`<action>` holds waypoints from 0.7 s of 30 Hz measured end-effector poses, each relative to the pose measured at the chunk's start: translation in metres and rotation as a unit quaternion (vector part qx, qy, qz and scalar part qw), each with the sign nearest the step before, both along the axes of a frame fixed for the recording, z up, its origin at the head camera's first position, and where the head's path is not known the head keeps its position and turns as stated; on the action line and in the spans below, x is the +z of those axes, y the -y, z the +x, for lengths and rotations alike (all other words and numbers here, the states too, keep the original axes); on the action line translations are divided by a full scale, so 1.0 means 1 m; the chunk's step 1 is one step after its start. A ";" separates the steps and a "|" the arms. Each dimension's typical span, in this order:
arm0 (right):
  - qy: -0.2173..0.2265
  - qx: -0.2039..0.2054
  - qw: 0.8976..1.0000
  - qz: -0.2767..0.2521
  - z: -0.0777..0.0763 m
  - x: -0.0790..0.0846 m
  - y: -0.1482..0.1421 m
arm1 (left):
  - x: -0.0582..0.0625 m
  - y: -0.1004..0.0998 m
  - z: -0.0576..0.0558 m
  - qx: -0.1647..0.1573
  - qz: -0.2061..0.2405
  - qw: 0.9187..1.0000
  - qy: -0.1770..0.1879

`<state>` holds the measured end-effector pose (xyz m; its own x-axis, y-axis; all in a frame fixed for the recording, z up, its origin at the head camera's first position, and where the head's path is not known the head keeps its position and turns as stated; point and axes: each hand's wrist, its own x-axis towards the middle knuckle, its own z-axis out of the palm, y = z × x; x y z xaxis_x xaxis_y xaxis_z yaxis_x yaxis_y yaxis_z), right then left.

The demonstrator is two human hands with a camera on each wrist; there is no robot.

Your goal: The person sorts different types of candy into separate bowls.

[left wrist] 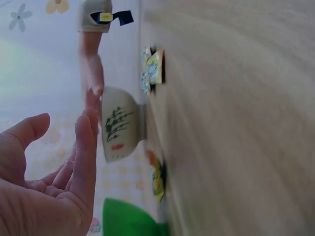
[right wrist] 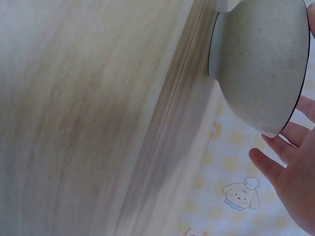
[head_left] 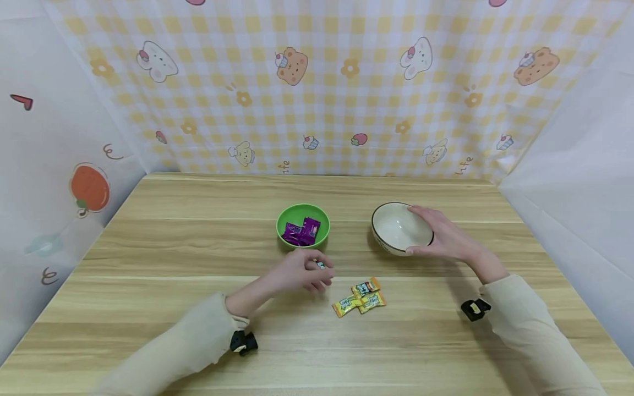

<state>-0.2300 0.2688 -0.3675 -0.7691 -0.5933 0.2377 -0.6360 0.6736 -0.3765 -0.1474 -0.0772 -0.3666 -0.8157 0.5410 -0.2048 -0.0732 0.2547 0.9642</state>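
Note:
My left hand [head_left: 301,270] hovers over the table just in front of a green bowl [head_left: 282,220] with several purple candy packets [head_left: 308,231] inside. Behind its fingers a yellow candy packet [left wrist: 157,178] lies on the table; the head view shows only a bit of it. In the left wrist view, thumb and fingers are apart and hold nothing. My right hand [head_left: 446,235] grips a cream bowl [head_left: 396,225] with a dark rim, thumb on the near side and fingers on the far side. Seen from the left wrist, this bowl stands upright and has a plant pattern outside.
Three yellow candy packets [head_left: 365,287] lie close together on the wooden table [head_left: 198,236], between the hands and nearer the front. A checked curtain [head_left: 327,104] hangs behind the table, and white cloth [head_left: 569,148] lines the sides.

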 end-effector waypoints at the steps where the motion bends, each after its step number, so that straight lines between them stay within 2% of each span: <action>1: 0.000 0.000 1.000 0.000 0.000 0.000 0.000 | -0.002 -0.003 0.001 -0.002 -0.004 1.000 0.003; 9: -0.001 -0.001 1.000 -0.003 0.000 -0.001 -0.001 | -0.017 -0.024 0.002 -0.026 -0.047 0.998 -0.015; 15: 0.003 -0.005 1.000 -0.005 -0.001 -0.002 -0.001 | -0.021 -0.035 -0.001 -0.049 -0.116 0.989 -0.079; 21: 0.000 -0.003 1.000 -0.004 -0.001 -0.002 -0.001 | -0.023 -0.044 0.000 -0.064 -0.126 0.983 -0.122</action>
